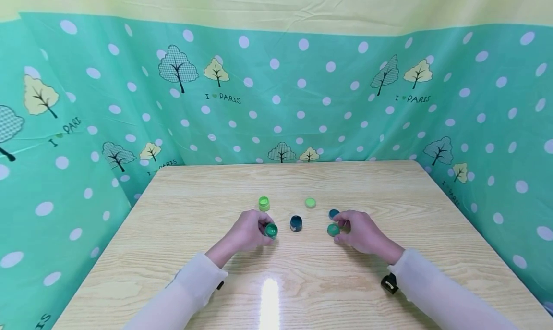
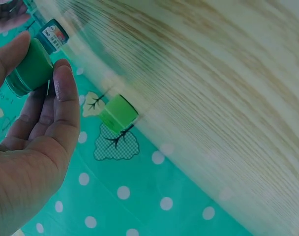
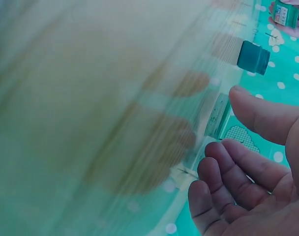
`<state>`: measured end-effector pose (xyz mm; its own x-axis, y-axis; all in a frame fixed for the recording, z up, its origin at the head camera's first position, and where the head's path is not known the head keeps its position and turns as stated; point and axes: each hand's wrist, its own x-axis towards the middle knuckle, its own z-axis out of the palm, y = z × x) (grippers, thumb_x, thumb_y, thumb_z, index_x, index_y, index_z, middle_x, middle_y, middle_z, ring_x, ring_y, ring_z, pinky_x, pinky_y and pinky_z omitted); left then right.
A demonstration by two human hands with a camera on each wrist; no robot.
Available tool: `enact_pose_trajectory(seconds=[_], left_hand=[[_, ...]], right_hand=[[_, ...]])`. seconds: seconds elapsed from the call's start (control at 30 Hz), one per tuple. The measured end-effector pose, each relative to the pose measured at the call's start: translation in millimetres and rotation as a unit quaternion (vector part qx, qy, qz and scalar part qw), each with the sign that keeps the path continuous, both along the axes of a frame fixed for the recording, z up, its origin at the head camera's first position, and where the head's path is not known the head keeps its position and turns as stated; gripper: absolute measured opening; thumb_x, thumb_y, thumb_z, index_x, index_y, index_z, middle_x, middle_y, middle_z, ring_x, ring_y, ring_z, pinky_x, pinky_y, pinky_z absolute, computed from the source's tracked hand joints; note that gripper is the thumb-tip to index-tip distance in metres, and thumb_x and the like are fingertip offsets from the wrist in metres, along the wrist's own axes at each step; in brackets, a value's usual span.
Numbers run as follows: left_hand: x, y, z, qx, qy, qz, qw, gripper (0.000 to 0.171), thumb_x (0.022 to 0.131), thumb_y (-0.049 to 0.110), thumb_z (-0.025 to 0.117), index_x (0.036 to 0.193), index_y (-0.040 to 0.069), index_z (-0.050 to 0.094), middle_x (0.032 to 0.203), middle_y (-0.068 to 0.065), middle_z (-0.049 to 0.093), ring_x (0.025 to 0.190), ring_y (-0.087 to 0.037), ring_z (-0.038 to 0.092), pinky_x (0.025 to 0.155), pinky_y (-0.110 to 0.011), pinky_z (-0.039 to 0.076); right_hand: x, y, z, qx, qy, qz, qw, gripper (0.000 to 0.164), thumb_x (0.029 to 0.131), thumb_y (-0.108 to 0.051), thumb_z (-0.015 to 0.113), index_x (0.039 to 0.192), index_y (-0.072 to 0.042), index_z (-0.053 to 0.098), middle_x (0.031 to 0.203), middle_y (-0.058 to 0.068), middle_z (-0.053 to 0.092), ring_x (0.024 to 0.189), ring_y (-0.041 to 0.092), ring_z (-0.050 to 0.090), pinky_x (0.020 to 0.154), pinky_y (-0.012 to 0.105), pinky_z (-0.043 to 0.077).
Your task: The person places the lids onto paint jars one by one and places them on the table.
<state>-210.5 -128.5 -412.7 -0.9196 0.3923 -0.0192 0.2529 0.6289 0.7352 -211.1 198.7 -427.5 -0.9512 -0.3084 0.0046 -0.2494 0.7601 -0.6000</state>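
Note:
In the head view my left hand (image 1: pixel 251 231) grips a small green paint jar (image 1: pixel 271 230) between thumb and fingers; its lidless top shows glossy green. The left wrist view shows the jar's side (image 2: pixel 35 66) within the curled fingers. Across the table, my right hand (image 1: pixel 360 231) reaches around a green lid (image 1: pixel 333 230) that lies flat. Its thumb and fingertips stand apart on either side of the lid (image 3: pixel 218 116) in the right wrist view. Just beyond those fingers lies a dark blue lid (image 1: pixel 333 213). Between the hands stands a dark blue jar (image 1: pixel 295 223).
A light green jar (image 1: pixel 264 204) stands farther back, beyond the left hand. To its right lies a light green lid (image 1: pixel 310 202). Everything is on a pale wood-grain table (image 1: pixel 207 186), with a green dotted curtain (image 1: pixel 276 99) hanging behind and at both sides.

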Motion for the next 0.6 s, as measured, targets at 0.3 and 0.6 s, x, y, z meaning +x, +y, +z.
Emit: enact_pose_trajectory(seconds=[0.3, 0.6], left_hand=[[-0.2, -1, -1.5, -0.001, 0.003, 0.005, 1.0000, 0.025, 0.076, 0.000, 0.089, 0.094, 0.009, 0.074, 0.087, 0.002, 0.067, 0.078, -0.013, 0.063, 0.072, -0.026, 0.056], [0.5, -3, -3.2, 0.003, 0.002, 0.004, 1.0000, 0.024, 0.077, 0.000, 0.088, 0.094, 0.009, 0.074, 0.087, 0.002, 0.067, 0.078, -0.013, 0.063, 0.072, -0.026, 0.056]], right_hand=[[-3.5, -6, -2.4, -0.002, -0.018, -0.019, 1.000, 0.047, 0.083, -0.007, 0.085, 0.125, 0.003, 0.068, 0.098, 0.004, 0.062, 0.088, 0.019, 0.056, 0.075, 0.032, 0.051], [-3.9, -12, -4.1, 0.005, -0.017, -0.014, 1.000, 0.035, 0.085, -0.007, 0.083, 0.117, 0.001, 0.071, 0.093, 0.004, 0.062, 0.083, 0.017, 0.055, 0.071, 0.030, 0.050]])
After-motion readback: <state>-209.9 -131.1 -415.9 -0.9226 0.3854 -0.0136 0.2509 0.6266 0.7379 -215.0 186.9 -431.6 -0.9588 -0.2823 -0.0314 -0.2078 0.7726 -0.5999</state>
